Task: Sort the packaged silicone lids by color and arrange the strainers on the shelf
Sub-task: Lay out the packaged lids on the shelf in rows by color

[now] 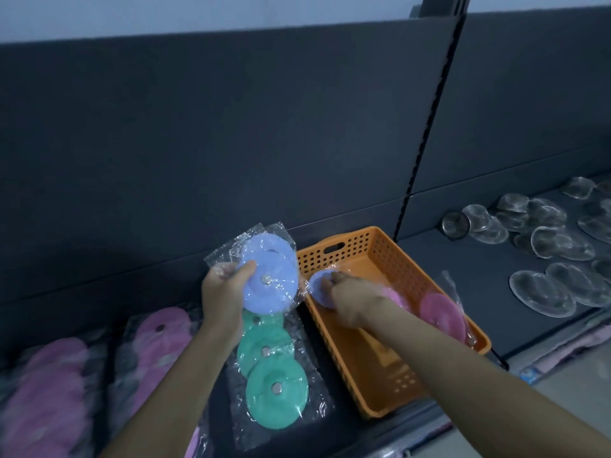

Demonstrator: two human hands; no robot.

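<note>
So, a blue pack of lids is gripped by the left hand, with the thumb laid across the front and the fingers tucked behind the plastic. It's held up off the shelf, right over the far end of the green packs. Those are laid in an overlapping row on the shelf, between the left arm and the basket.

The right hand is reached down into the orange basket, and a second blue lid is pinched by its curled fingers. It's near the basket's left wall, toward the far end. Part of that lid is covered by the hand, so whether it's lifted or resting on the bottom can't be told. Wrapped pink lids are sat in the basket too, leaned against the right wall, with a bit more pink seen just past the right wrist.

More pink packs are lined up in two rows on the shelf at the far left, kinda blurry. Over in the next bay to the right, a bunch of strainers are scattered on the shelf. Some are overlapped, and all are well apart from both hands.
</note>
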